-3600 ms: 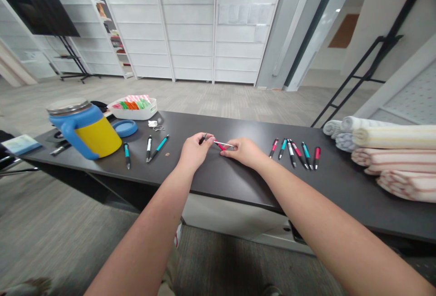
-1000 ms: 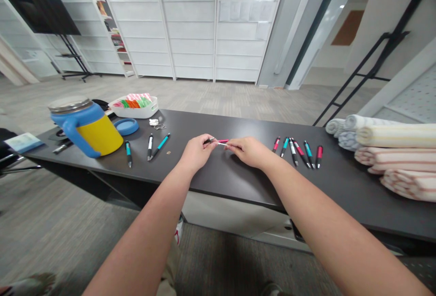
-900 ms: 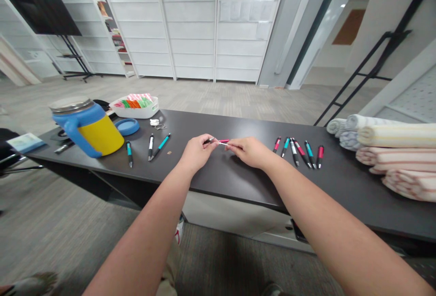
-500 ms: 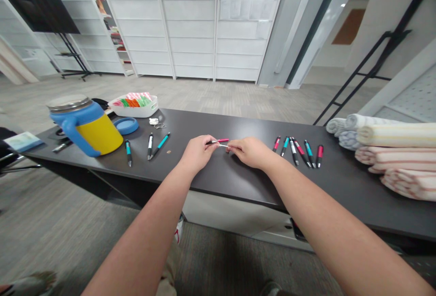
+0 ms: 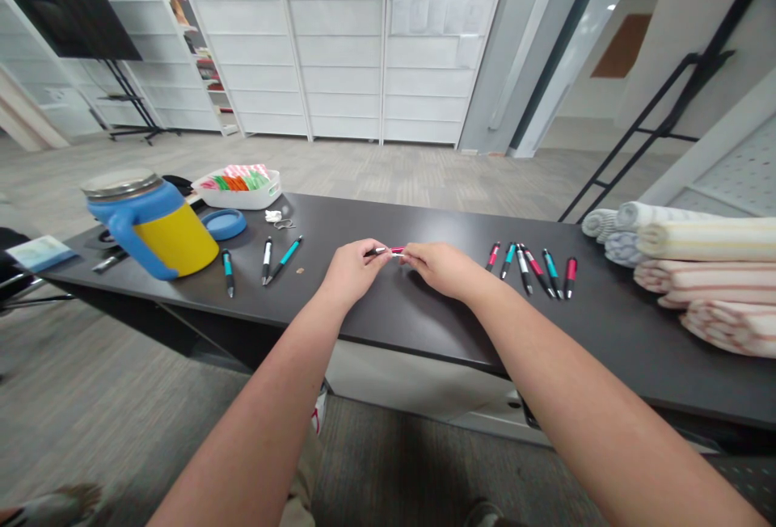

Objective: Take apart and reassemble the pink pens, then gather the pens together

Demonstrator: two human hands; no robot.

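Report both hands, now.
Left hand: closed, pinching the pink-and-black pen.
Right hand: closed on the pen's pink end.

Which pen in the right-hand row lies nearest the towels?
The red-and-black pen, at the row's far right end; the others lie farther from the rolled towels.

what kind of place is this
Probably a storage room or workroom in an office, though I can't be sure: white metal shelving units line the wall, a large screen sits on a floor stand, and a long dark table stands on grey carpet.
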